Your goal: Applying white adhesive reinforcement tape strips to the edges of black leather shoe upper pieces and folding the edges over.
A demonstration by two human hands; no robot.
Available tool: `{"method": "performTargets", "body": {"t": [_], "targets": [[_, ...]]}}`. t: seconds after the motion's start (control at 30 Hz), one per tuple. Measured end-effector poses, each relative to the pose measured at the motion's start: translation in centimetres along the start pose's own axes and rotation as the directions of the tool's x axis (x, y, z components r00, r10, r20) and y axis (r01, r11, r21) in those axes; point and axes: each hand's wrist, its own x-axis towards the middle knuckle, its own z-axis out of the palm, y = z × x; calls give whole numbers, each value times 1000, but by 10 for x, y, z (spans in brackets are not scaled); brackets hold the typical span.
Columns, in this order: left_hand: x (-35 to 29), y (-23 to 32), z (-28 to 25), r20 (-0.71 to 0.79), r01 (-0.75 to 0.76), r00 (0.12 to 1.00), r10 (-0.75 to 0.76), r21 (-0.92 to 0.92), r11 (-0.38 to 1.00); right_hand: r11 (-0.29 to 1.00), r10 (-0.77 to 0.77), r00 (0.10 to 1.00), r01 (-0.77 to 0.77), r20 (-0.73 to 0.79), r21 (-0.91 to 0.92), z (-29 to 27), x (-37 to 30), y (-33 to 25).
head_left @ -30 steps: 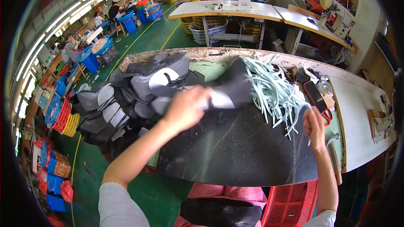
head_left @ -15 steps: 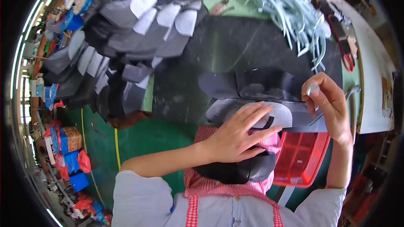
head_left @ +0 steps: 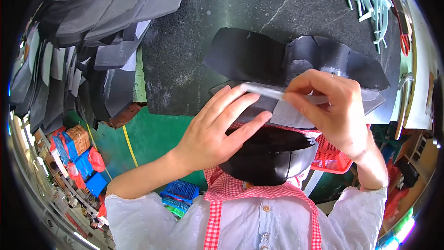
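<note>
A thin, pale strip [head_left: 262, 91], smeared by motion, is pinched between the thumb and fingers of my right hand [head_left: 330, 104]. It stretches left to the fingertips of my left hand [head_left: 222, 125]. The left fingers are stretched out and apart, over the near edge of a black, sheet-like workpiece [head_left: 249, 48]. The workpiece's far flap lies spread and curved on the board, while its near part carries a grey pad [head_left: 291, 113], partly hidden by my hands. More black pieces [head_left: 266, 157] rest in my lap.
Stacked black and grey pieces [head_left: 115, 11] fill the far left of the dark board [head_left: 175, 65]. Pale green strips [head_left: 370, 0] lie at the far right, near a red-handled tool [head_left: 404, 44]. A red basket [head_left: 330, 157] stands below the table at the right.
My right hand has moved left with the pale strip, bringing it near my left fingertips. My left hand has shifted left off the grey pad. The view has moved closer to the board.
</note>
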Motion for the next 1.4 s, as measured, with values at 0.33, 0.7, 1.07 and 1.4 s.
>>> {"method": "performTargets", "body": {"t": [0.33, 0.7, 1.07, 1.4], "targets": [[6, 3, 4, -19, -1, 1000, 2, 28, 1000, 982, 110, 992, -118, -59, -148, 7, 5, 7], [24, 8, 10, -30, 29, 999, -20, 372, 928, 936, 325, 898, -261, -296, 235, -53, -53, 14], [100, 54, 15, 227, -65, 969, 96, -141, 988, 912, 270, 912, -345, -308, -224, -49, -48, 46], [100, 40, 50, 0, -250, 968, 251, 73, 965, 933, 351, 824, -348, -445, 92, -71, -70, 75]]}}
